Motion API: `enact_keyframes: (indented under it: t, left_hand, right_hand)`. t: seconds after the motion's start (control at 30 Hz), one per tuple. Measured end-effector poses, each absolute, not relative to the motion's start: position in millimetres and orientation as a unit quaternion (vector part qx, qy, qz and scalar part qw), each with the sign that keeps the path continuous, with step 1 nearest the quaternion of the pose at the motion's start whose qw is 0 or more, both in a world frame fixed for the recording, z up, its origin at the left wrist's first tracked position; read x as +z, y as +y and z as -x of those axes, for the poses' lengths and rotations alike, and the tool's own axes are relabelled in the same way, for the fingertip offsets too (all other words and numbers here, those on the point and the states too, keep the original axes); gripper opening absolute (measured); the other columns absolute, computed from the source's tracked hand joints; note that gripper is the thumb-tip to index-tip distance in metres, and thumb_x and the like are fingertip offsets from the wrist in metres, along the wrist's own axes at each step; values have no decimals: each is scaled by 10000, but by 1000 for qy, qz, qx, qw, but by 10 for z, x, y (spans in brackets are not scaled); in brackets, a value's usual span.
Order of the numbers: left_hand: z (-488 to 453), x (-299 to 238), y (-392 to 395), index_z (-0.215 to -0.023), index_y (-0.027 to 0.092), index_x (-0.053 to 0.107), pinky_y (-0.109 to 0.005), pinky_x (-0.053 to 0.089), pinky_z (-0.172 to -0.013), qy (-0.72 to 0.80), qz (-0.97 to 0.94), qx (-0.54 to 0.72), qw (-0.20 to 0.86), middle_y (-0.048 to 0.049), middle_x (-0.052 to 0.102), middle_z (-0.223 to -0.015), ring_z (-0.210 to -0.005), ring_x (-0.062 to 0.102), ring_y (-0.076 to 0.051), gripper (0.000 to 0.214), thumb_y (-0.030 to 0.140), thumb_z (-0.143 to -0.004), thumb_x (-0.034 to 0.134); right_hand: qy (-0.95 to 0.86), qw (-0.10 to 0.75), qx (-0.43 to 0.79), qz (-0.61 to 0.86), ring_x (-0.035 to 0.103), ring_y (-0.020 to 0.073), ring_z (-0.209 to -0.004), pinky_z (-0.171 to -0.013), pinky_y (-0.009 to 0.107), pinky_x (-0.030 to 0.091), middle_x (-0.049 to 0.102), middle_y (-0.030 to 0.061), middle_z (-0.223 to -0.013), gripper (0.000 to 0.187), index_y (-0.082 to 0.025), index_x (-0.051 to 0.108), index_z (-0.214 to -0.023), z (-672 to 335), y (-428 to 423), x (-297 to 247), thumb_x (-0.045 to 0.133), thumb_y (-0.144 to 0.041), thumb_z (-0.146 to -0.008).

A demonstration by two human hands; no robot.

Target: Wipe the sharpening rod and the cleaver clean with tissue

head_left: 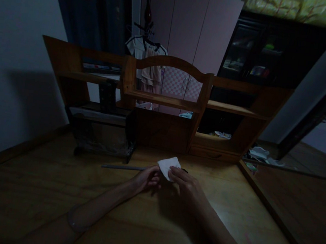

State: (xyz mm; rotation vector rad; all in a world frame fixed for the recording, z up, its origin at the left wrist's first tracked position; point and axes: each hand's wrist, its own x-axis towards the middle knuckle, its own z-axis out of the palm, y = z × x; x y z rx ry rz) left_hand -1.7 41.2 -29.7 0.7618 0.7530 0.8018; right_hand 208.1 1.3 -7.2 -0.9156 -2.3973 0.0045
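My left hand (147,178) is closed around a long thin grey rod (123,167), which sticks out to the left above the tabletop. A white cloth or tissue (169,166), folded flat, lies over the rod just right of that hand. With bent fingers, my right hand (187,184) presses the cloth from the right side. A short dark end (185,170) shows beyond the cloth, behind the right fingers; whether it belongs to the rod I cannot tell. The rod's middle is hidden by the cloth and my hands.
Both hands are over a wooden table (126,228). A wooden shelf unit (165,102) stands along its back, with a dark-framed stand (102,130) at the left. A raised wooden edge (273,214) runs down the right. Clothes (149,61) hang behind, near pink cabinets (189,26).
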Motion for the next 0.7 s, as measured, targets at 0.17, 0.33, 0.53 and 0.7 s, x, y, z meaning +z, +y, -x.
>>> enact_keyframes:
  t: [0.17, 0.33, 0.53, 0.7]
  left_hand:
    - [42, -311, 434, -571, 185, 382, -238, 490, -561, 330, -326, 367, 806, 111, 265, -450, -324, 186, -25, 332, 339, -842, 495]
    - [51, -337, 455, -558, 187, 364, -216, 473, -524, 311, -303, 365, 824, 110, 252, -435, -301, 178, -25, 353, 306, -882, 436]
    - [57, -359, 473, -560, 190, 352, -192, 460, -511, 311, -297, 353, 831, 106, 274, -431, -303, 192, -26, 367, 350, -849, 512]
    - [43, -304, 435, -568, 197, 346, -209, 475, -527, 324, -304, 363, 819, 113, 280, -426, -301, 181, -28, 362, 348, -830, 545]
  right_hand:
    - [-883, 296, 10, 365, 483, 214, -1255, -1043, 409, 430, 521, 83, -1355, 593, -220, 545, -1283, -2133, 44, -50, 467, 40, -756]
    - [-860, 311, 4, 404, 541, 204, -1198, -1016, 395, 458, 546, 58, -1331, 606, -261, 561, -1266, -2200, 93, -83, 428, 51, -764]
    - [-851, 306, 1, 427, 552, 207, -1186, -1002, 397, 469, 550, 42, -1328, 607, -282, 563, -1263, -2220, 116, -103, 413, 52, -778]
    - [-850, 300, 8, 433, 555, 204, -1181, -995, 384, 474, 543, 41, -1335, 594, -281, 560, -1268, -2213, 115, -101, 411, 44, -793]
